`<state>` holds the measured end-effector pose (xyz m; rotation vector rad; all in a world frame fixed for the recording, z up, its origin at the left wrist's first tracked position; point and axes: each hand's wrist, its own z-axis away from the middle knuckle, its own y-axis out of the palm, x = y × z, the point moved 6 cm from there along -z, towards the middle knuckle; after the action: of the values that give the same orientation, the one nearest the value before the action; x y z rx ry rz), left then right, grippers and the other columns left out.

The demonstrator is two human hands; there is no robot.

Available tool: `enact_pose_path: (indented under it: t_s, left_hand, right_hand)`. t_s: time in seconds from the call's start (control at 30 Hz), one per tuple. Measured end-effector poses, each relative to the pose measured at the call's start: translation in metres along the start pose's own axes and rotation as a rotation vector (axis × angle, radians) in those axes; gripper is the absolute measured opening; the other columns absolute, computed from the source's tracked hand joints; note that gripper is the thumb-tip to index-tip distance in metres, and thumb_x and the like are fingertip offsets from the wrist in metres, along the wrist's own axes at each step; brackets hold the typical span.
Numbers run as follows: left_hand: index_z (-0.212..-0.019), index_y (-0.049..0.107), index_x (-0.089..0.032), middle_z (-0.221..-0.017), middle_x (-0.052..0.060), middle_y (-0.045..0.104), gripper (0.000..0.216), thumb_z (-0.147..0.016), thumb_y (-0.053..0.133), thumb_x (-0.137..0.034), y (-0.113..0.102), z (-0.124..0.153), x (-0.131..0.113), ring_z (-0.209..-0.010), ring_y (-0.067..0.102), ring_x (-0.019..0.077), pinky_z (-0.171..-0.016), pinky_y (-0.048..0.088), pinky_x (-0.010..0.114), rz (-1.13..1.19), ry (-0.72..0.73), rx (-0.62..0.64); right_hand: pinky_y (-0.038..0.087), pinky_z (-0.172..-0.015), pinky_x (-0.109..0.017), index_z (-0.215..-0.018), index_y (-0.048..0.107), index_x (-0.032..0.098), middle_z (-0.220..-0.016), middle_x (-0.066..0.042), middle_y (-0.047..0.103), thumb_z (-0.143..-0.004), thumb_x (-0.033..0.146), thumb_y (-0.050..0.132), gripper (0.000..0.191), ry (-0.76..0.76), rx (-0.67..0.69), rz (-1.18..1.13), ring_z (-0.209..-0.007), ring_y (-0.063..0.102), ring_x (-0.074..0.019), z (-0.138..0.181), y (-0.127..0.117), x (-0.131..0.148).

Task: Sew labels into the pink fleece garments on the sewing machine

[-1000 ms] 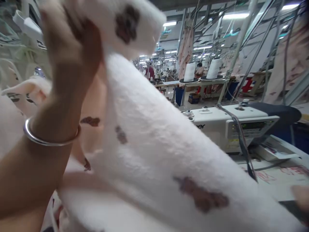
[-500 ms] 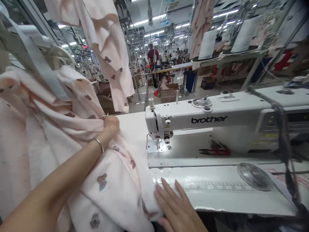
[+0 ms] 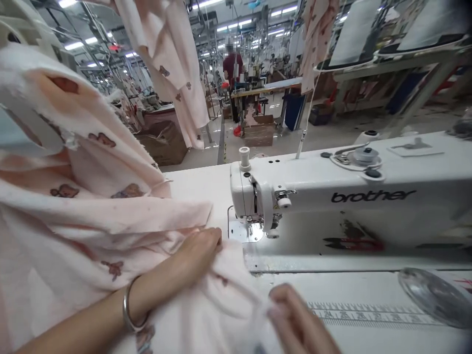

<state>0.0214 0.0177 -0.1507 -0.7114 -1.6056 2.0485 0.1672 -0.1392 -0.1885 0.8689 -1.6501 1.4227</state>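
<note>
A pale pink fabric (image 3: 96,231) printed with small brown bears lies heaped across the left of the white sewing table (image 3: 199,184). My left hand (image 3: 201,248), a silver bangle on its wrist, is closed on a fold of this fabric just left of the needle plate. My right hand (image 3: 295,319) is low at the front, blurred, fingers curled on a thin edge of the same fabric. A white Brother sewing machine (image 3: 350,196) stands to the right, its presser foot (image 3: 258,228) close to my left hand.
A printed ruler strip (image 3: 365,314) runs along the table front, and a clear round dish (image 3: 435,297) sits at the right. More pink fabric (image 3: 177,64) hangs overhead behind. A person in a red top (image 3: 232,66) stands far back among other workstations and thread cones.
My left hand has come down and right with the fabric, from the heap to beside the needle plate. My right hand has lifted off the table and curled onto the fabric edge.
</note>
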Motion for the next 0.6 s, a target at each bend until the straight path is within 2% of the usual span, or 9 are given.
enact_pose_path:
  t_s: [0.07, 0.17, 0.23, 0.27, 0.33, 0.4, 0.47, 0.5, 0.6]
  left_hand:
    - [-0.08, 0.05, -0.017, -0.075, 0.005, 0.057, 0.013, -0.089, 0.04, -0.02, -0.016, -0.013, 0.006, -0.065, 0.052, 0.018, -0.06, 0.036, 0.029, -0.055, -0.035, -0.094]
    - [-0.083, 0.053, -0.014, -0.085, 0.011, 0.058, 0.012, -0.083, 0.041, -0.01, -0.023, -0.025, 0.004, -0.077, 0.054, 0.0225, -0.069, 0.041, 0.034, -0.161, -0.08, -0.175]
    - [-0.09, 0.055, -0.013, -0.097, 0.013, 0.059, 0.021, -0.085, 0.036, -0.007, -0.013, -0.021, -0.011, -0.088, 0.055, 0.0229, -0.078, 0.044, 0.035, -0.094, -0.027, -0.16]
    - [-0.097, 0.056, -0.014, -0.105, 0.013, 0.059, 0.026, -0.088, 0.032, -0.009, -0.005, -0.014, -0.023, -0.094, 0.055, 0.0214, -0.083, 0.045, 0.034, -0.032, 0.041, -0.135]
    - [-0.117, 0.052, -0.016, -0.123, 0.013, 0.055, 0.033, -0.095, 0.028, -0.021, 0.014, 0.003, -0.048, -0.111, 0.053, 0.021, -0.095, 0.044, 0.035, 0.061, 0.178, -0.064]
    - [-0.135, 0.04, -0.016, -0.142, 0.015, 0.04, 0.046, -0.094, 0.037, -0.037, 0.032, 0.016, -0.059, -0.131, 0.036, 0.0301, -0.105, 0.035, 0.048, 0.027, 0.203, 0.019]
    - [-0.143, 0.028, -0.015, -0.151, 0.016, 0.024, 0.065, -0.089, 0.044, -0.047, 0.041, 0.013, -0.048, -0.139, 0.017, 0.0398, -0.107, 0.024, 0.061, -0.044, 0.114, 0.09]
    - [-0.145, 0.026, -0.014, -0.152, 0.016, 0.02, 0.069, -0.088, 0.044, -0.049, 0.041, 0.005, -0.036, -0.139, 0.012, 0.0413, -0.107, 0.022, 0.064, -0.055, 0.068, 0.124]
    - [-0.137, 0.037, -0.008, -0.147, 0.021, 0.03, 0.066, -0.086, 0.047, -0.048, 0.024, -0.031, 0.002, -0.138, 0.019, 0.0389, -0.109, 0.024, 0.055, 0.013, 0.013, 0.078]
  right_hand:
    - [0.048, -0.048, -0.02, -0.113, 0.046, 0.022, -0.063, 0.004, 0.058, -0.095, 0.03, 0.034, 0.023, 0.026, 0.001, 0.048, -0.052, 0.058, -0.0127, -0.029, -0.032, -0.003]
    - [0.054, -0.066, -0.036, -0.126, 0.046, 0.014, -0.093, -0.012, 0.064, -0.087, 0.021, 0.04, 0.04, -0.067, -0.157, 0.576, -0.083, 0.063, -0.0255, -0.057, -0.069, -0.008]
    - [0.052, -0.077, -0.043, -0.122, 0.053, 0.012, -0.112, -0.017, 0.06, -0.085, 0.014, 0.036, 0.04, -0.252, -0.231, 0.848, -0.102, 0.058, -0.0307, -0.05, -0.066, -0.005]
    - [0.05, -0.082, -0.041, -0.119, 0.056, 0.013, -0.118, -0.017, 0.059, -0.086, 0.012, 0.035, 0.04, -0.361, -0.235, 0.916, -0.109, 0.055, -0.0298, -0.038, -0.056, -0.003]
    - [0.049, -0.087, -0.035, -0.118, 0.058, 0.013, -0.121, -0.014, 0.06, -0.089, 0.017, 0.037, 0.036, -0.571, -0.227, 0.967, -0.112, 0.054, -0.0255, -0.008, -0.033, 0.0]
    - [0.047, -0.089, -0.035, -0.118, 0.059, 0.011, -0.123, -0.014, 0.059, -0.091, 0.028, 0.042, 0.037, -0.682, -0.208, 1.014, -0.114, 0.054, -0.0257, 0.013, -0.014, -0.001]
    - [0.045, -0.091, -0.041, -0.121, 0.058, 0.009, -0.129, -0.015, 0.056, -0.09, 0.031, 0.044, 0.04, -0.66, -0.176, 1.083, -0.118, 0.051, -0.0283, 0.006, -0.007, -0.009]
    - [0.044, -0.091, -0.045, -0.124, 0.056, 0.01, -0.131, -0.014, 0.054, -0.089, 0.029, 0.045, 0.041, -0.608, -0.151, 1.113, -0.119, 0.049, -0.0297, -0.008, -0.01, -0.014]
    - [0.042, -0.094, -0.051, -0.122, 0.058, 0.015, -0.129, -0.011, 0.056, -0.085, 0.025, 0.052, 0.039, -0.379, -0.017, 1.136, -0.121, 0.048, -0.0309, -0.071, -0.031, -0.027]
